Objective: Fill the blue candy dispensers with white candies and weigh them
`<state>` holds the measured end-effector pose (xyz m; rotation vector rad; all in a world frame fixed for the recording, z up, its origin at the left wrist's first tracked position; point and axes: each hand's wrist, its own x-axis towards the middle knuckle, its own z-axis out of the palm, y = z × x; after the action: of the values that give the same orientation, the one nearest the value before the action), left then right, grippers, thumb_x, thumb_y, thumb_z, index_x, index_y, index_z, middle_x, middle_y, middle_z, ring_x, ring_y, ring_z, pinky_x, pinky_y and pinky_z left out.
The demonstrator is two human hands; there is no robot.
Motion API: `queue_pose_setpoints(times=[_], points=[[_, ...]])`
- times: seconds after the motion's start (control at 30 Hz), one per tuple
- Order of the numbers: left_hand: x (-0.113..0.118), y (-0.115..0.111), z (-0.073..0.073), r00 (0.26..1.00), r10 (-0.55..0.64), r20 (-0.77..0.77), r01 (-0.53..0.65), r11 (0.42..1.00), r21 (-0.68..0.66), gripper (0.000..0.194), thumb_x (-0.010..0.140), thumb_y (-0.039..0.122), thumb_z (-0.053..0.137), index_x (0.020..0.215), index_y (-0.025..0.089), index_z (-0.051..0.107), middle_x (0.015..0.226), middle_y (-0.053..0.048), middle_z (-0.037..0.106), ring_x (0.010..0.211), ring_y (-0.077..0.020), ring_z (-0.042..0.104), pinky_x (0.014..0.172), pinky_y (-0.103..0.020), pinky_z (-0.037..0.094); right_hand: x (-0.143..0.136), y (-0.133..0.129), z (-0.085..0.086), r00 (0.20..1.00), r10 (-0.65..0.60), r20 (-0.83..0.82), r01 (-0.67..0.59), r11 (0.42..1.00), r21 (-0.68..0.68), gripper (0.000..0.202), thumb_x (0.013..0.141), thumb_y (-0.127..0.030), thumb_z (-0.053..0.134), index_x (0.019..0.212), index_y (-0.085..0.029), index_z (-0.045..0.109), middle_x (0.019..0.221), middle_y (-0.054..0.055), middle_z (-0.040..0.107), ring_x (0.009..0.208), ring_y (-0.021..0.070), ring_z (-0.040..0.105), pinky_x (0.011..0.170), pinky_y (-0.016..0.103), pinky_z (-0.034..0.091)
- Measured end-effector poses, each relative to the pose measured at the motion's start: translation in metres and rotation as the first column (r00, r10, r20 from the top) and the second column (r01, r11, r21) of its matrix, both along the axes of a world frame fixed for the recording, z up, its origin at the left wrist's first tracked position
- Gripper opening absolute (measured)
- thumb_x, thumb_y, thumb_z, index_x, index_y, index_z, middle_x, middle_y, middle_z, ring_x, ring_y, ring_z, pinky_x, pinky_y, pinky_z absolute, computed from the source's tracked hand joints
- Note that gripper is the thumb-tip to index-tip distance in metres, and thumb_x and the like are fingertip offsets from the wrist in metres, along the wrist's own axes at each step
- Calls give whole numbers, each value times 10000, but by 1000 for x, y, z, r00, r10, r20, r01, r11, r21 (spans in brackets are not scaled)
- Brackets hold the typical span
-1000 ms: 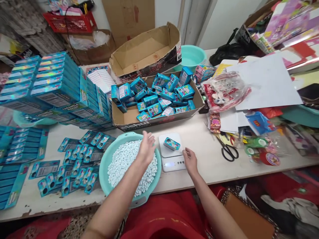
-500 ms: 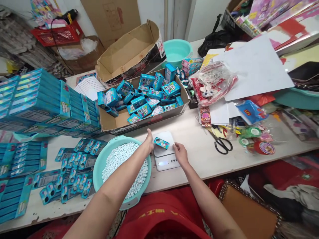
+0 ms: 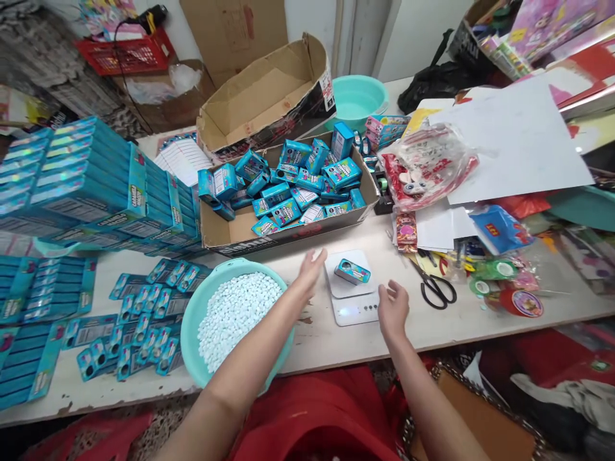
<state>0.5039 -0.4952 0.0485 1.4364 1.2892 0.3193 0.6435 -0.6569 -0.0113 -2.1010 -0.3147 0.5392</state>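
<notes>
A small blue box [image 3: 353, 271] with a hole in its top lies alone on the plate of a white scale [image 3: 355, 312], whose display is lit. My left hand [image 3: 310, 274] is just left of the scale, fingers apart and holding nothing. At the scale's right edge is my right hand [image 3: 394, 307], its fingers loosely curled and apart, with nothing in them. A turquoise basin [image 3: 191, 339] of small pale pellets [image 3: 235, 314] sits under my left forearm.
Behind the scale a cardboard tray [image 3: 298, 238] holds several blue boxes. More boxes are stacked [image 3: 86, 186] and laid in rows [image 3: 158, 301] at the left. Black scissors [image 3: 438, 292], a plastic bag [image 3: 432, 166] and tape rolls [image 3: 504, 269] lie at the right.
The view has shifted, so the scene sits further right. Both hands have drawn back from the scale's plate, and the blue box stays on it at a slightly different angle.
</notes>
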Motion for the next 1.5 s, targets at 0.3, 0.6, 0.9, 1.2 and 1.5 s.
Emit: queue_pose_setpoints(times=[0.3, 0.6, 0.9, 1.2, 1.5], points=[[-272, 5, 15, 534, 281, -798, -33, 949, 313, 563, 848, 339, 403, 1320, 33, 432, 1260, -254, 521, 1186, -380, 481, 954, -501, 394, -168, 2, 15, 600, 528, -601, -405, 848, 341, 383, 692, -574, 612, 803, -216, 531, 743, 11, 584, 648, 171, 569, 553, 296, 485], [-252, 16, 7, 547, 202, -812, -15, 973, 232, 476, 876, 297, 356, 1300, 122, 480, 1193, -178, 602, 1091, -313, 571, 842, -395, 466, -158, 3, 23, 628, 508, -590, -401, 860, 315, 431, 680, -609, 580, 669, -227, 379, 556, -55, 479, 480, 128, 496, 410, 270, 466], [-195, 3, 5, 639, 168, -751, 296, 847, 442, 426, 887, 315, 413, 1275, 164, 502, 1261, -172, 523, 1166, -317, 472, 926, -459, 388, -97, -4, 41, 846, 387, -366, -356, 922, 151, 408, 612, -584, 661, 686, -198, 553, 618, -1, 581, 566, 162, 548, 438, 266, 475], [-143, -11, -22, 692, -495, -526, 644, 753, 138, 225, 800, 172, 492, 975, 174, 634, 1004, -80, 616, 972, -226, 564, 840, -306, 406, 8, 5, 65, 933, 262, 246, -282, 958, 47, 486, 686, -578, 599, 932, -159, 603, 1018, 123, 582, 838, 228, 572, 721, 399, 499], [-142, -19, -17, 852, -387, -353, 445, 890, 98, 122, 655, 107, 568, 740, 179, 617, 760, -38, 598, 830, -210, 571, 752, -294, 396, 3, 39, 30, 870, 449, 204, -470, 880, 65, 523, 627, -548, 658, 1001, -185, 620, 990, 90, 624, 898, 246, 579, 830, 413, 460]])
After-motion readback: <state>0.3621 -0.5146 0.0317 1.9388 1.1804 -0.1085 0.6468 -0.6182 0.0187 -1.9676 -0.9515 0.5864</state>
